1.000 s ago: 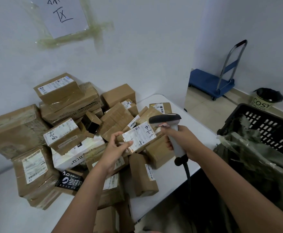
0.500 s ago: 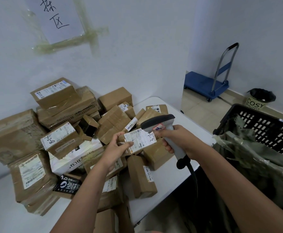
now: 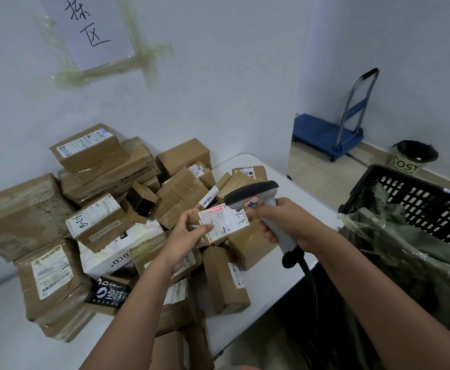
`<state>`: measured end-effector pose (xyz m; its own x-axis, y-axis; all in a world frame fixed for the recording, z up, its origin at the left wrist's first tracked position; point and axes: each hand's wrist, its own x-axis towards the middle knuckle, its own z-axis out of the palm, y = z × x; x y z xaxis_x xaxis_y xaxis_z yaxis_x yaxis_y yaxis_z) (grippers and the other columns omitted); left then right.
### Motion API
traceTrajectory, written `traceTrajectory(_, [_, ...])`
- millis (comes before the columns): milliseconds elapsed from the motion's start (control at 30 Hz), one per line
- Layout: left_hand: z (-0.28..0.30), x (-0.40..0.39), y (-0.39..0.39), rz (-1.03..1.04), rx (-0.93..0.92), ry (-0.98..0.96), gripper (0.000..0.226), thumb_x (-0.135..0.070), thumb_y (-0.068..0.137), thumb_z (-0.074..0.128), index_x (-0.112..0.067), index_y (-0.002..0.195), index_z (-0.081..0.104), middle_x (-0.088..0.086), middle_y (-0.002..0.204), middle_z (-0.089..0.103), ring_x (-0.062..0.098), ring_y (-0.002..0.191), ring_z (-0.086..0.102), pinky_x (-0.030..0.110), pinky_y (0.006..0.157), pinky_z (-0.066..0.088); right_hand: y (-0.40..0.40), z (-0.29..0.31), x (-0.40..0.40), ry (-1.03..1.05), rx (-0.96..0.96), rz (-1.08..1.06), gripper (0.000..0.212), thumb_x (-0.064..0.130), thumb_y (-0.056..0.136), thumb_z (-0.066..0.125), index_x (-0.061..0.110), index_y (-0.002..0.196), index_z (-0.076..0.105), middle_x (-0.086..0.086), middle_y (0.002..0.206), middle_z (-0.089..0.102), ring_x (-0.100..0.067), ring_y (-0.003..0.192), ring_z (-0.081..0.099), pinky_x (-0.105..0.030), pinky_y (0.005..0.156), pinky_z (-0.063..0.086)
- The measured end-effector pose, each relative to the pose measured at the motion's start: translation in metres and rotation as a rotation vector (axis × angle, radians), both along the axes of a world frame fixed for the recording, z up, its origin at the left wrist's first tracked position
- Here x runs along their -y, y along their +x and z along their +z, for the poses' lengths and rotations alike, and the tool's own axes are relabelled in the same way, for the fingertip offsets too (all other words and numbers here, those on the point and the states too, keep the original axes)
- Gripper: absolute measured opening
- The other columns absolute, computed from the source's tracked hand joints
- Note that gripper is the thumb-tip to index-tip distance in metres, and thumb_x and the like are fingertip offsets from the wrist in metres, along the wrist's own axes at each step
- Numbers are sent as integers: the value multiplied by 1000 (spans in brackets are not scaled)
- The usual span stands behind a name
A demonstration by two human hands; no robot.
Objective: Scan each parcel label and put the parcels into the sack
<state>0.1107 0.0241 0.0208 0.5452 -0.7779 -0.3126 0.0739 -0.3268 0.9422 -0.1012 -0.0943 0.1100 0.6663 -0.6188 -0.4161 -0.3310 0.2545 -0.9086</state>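
One parcel (image 3: 222,222) pinched by left hand (image 3: 189,233), scanner (image 3: 258,198) just above

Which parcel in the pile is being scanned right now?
The small parcel held up by the left hand, marked "3-14": it alone has the scanner's red line across its label. The rest lie untouched.

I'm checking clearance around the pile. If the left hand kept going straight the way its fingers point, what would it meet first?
Probably only the parcel the left hand already grips; beyond it, the scanner in the right hand, though depth is unclear.
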Motion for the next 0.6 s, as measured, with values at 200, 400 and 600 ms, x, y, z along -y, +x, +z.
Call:
traceTrajectory(200, [0, 0, 2, 1, -10, -4, 53, -16, 87, 76, -29, 132, 50, 10, 114, 68, 11, 82, 71, 20, 62, 52, 1, 0, 1, -5, 4, -10, 29, 29, 90, 69, 10, 71, 59, -6, 59, 57, -15, 48, 50, -24, 48, 43])
traceTrajectory(400, [14, -12, -3, -23, -48, 16, 50, -17, 89, 73, -29, 132, 50, 11, 114, 68, 11, 84, 71, 23, 67, 56, -8, -21, 13, 81, 30, -164, 22, 25, 88, 71, 6, 80, 62, -6, 58, 59, -16, 48, 53, -24, 47, 45])
traceTrajectory(600, [28, -17, -32, -232, -365, 62, 52, -33, 87, 73, -26, 135, 53, 10, 127, 68, 27, 116, 61, 47, 104, 48, -59, -91, 27, 299, 12, -573, 20, 25, 91, 68, 6, 88, 62, -6, 59, 54, -14, 46, 50, -23, 41, 43])
